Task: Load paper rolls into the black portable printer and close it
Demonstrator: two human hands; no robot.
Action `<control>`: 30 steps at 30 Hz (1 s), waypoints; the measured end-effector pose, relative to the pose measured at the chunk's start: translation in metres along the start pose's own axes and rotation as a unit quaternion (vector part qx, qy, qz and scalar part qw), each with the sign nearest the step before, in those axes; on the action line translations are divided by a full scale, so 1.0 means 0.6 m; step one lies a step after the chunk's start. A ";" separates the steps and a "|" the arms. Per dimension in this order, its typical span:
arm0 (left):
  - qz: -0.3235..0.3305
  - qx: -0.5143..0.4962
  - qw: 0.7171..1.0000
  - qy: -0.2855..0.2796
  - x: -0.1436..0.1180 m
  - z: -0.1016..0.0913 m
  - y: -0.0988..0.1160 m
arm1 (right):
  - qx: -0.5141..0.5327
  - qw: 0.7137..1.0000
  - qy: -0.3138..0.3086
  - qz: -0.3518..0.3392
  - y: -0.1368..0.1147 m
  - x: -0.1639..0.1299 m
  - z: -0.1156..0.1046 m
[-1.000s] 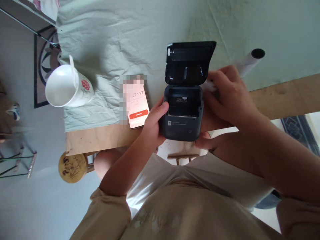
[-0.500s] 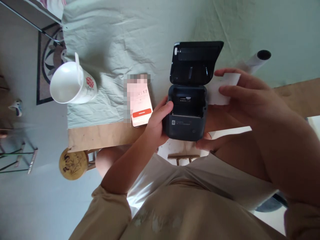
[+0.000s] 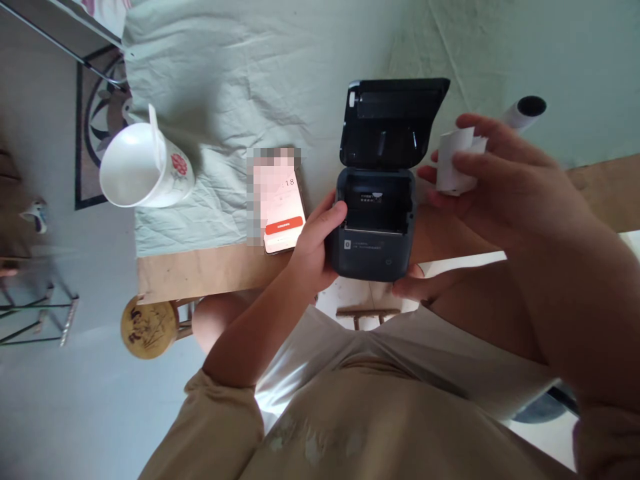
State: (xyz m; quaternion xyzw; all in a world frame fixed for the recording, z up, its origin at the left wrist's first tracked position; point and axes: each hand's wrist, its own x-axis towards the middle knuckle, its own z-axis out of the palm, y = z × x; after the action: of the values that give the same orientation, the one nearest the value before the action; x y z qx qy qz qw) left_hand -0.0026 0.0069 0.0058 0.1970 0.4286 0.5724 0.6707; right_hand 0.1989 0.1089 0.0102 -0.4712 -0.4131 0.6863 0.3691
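Note:
A small dark label printer is held over the table's front edge by my left hand, whose thumb presses on its left side. Its black lid stands open, and the paper bay shows no roll inside. To the right of the printer, my right hand pinches a white paper roll between thumb and fingers, apart from the printer. Part of the roll is hidden by the fingers. A lit phone lies on the cloth just left of the printer.
A white cup with a red flower and a handle or spoon stands on the pale green cloth at left. A white tube with a dark open end lies at right. Below the wooden table edge stands a round stool.
My right hand has moved the paper slightly up and right, away from the printer, and turned it so that its curled shape shows. My left hand and the printer stay put.

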 end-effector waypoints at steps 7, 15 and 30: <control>0.015 -0.006 1.000 -0.010 -0.001 -0.001 -0.004 | -0.118 0.963 0.046 -0.239 -0.029 -0.078 0.048; 0.026 0.022 0.999 -0.012 -0.005 0.000 -0.004 | -0.520 0.699 0.023 -0.491 0.004 -0.077 0.070; 0.054 0.030 0.998 -0.025 -0.010 -0.008 0.000 | -0.458 0.677 -0.108 -0.565 0.005 -0.085 0.072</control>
State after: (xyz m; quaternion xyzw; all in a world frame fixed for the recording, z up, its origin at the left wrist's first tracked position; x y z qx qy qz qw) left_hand -0.0062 0.0002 0.0050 0.2539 0.4177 0.5894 0.6431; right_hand 0.1721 0.0525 0.0343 -0.1806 -0.9006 0.1177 0.3774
